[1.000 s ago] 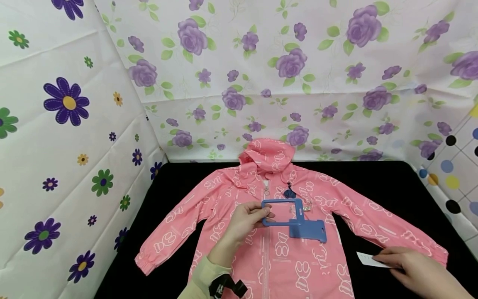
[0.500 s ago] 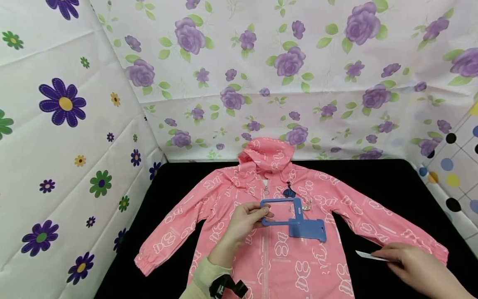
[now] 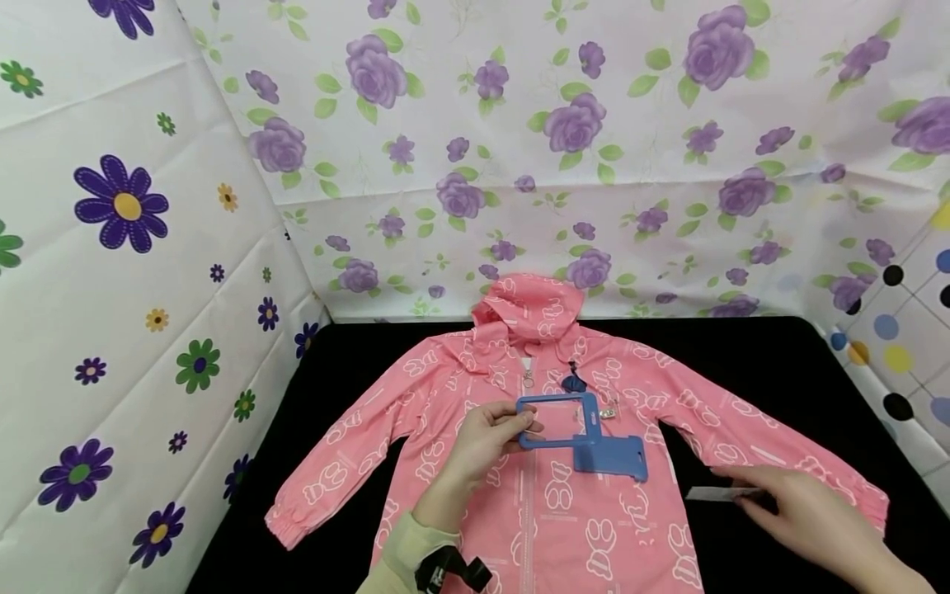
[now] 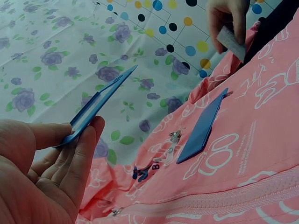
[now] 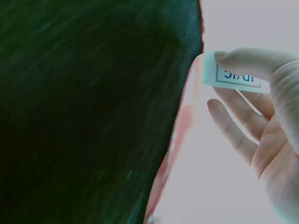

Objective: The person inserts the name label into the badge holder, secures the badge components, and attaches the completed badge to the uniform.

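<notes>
My left hand [image 3: 482,441] pinches the left end of a blue badge holder frame [image 3: 590,421], held up over the jacket's front; the left wrist view shows the frame [image 4: 100,100] almost edge-on between thumb and fingers. A flat blue back piece of the badge holder [image 3: 612,459] lies on the pink jacket, partly overlapped by the frame in the head view. Off the jacket's right side, my right hand [image 3: 805,516] pinches a white card [image 3: 716,494], tilted nearly edge-on. Printed letters show on the card [image 5: 236,79] in the right wrist view.
A pink hooded jacket [image 3: 560,516] with white rabbit drawings lies spread on a black tabletop [image 3: 356,363]. A dark blue strap clip [image 3: 574,382] and a small metal clasp [image 3: 609,412] rest on its chest. Flowered sheets [image 3: 460,99] hang behind and at the left.
The card in my right hand has turned from showing its face to nearly edge-on and moved slightly left. My left hand and the frame stay almost still.
</notes>
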A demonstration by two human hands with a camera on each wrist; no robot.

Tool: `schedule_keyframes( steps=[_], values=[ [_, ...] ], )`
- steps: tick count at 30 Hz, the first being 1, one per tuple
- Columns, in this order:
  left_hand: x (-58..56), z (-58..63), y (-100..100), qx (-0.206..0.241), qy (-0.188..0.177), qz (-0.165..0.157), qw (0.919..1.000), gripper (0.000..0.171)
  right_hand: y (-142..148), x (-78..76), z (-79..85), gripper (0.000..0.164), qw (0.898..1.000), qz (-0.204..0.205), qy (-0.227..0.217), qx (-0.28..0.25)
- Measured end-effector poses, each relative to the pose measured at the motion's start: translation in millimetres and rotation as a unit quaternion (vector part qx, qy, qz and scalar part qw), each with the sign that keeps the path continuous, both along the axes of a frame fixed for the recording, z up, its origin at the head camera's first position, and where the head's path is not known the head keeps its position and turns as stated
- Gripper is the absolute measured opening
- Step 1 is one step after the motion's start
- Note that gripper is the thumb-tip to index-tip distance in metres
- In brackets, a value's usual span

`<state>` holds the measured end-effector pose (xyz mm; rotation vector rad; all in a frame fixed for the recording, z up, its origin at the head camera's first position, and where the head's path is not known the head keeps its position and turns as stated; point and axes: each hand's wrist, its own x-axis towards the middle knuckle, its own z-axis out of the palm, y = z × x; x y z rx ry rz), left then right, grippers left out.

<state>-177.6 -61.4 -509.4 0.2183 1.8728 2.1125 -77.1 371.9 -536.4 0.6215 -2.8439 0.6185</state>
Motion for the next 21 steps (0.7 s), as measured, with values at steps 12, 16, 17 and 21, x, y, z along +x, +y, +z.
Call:
schedule_keyframes(
  steps=[12,16,17,21],
  values=[
    [-3.2,0.6,-1,0.004,0.015,0.002,0.9999,0.036,-44,-28.1,10.2,0.041,0.989,-0.006,0.063,-0.131],
    [-3.9,2.0,-2,0.004,0.010,0.007,0.9999,0.036,-62,-36.3,16.0,0.038,0.981,-0.007,0.040,-0.188],
    [-3.7,2.5,-2,0.004,0.008,0.007,0.9999,0.036,-66,-38.1,17.4,0.037,0.979,-0.005,0.039,-0.199],
    [-2.2,3.3,-3,0.008,0.005,0.009,0.9999,0.036,-80,-43.3,23.3,0.031,0.971,-0.018,0.032,-0.234]
  ],
)
